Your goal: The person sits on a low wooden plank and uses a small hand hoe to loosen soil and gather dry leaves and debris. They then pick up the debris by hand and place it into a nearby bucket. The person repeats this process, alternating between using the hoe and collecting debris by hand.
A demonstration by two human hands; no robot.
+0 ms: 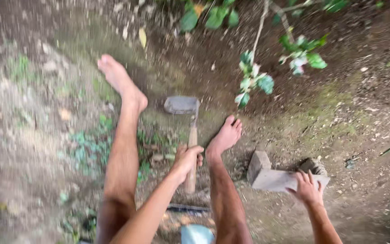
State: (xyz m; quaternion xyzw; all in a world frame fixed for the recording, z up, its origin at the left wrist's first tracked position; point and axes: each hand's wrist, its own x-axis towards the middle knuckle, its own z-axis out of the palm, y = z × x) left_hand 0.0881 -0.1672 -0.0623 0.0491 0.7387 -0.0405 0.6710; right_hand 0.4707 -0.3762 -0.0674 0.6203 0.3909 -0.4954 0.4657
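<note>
While the left hand [187,159] closes its grip around the wooden handle [191,156] of a hoe [183,122], the fingers wrap fully round the shaft with no gap showing, at about the middle of the visible length. The handle runs up from the hand to a flat grey blade [181,105], which rests on the dirt between the two bare feet, the left foot [122,81] stretched further out and the right foot [225,135] just beside the handle. The picture is blurred, so finer detail of the blade's edge cannot be made out.

The right hand [306,189] lies open, fingers spread, palm down on a grey block [271,177] of stone or concrete that sits on the ground to the right of the right leg; it presses on the block rather than gripping it.

Judging by its look, the hoe is stiff and head-heavy, the metal blade outweighing the wooden shaft, so a hold near the middle of the handle, as here, keeps the weight manageable with one hand; a hold lower down towards the end would give more swing but less control. The wood seems dry and not slippery.

Beyond the blade, dark loose soil [213,68] slopes up, with a thin leafy branch [253,77] hanging over it and patches of moss and small weeds on the ground [32,113] to the left.
</note>
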